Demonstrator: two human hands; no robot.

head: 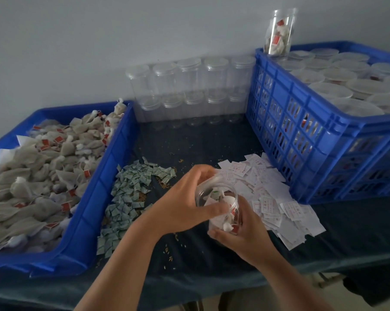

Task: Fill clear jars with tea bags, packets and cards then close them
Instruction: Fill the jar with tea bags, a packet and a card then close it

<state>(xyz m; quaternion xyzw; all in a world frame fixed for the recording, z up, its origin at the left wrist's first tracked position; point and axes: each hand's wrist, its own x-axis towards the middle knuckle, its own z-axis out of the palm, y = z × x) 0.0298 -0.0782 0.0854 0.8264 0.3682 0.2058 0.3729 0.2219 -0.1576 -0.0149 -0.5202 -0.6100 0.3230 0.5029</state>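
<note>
Now I am seeing the left hand (183, 199) gripping the rim of a clear round plastic jar (214, 195). The right hand (242, 235) is clasping its base.

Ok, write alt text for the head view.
A person's right grip holds a part-filled clear jar by its lower end while the left grip curls round its mouth. Nearby: a blue tray of tea bags, green packets, white cards, a blue crate of lidded jars.
</note>
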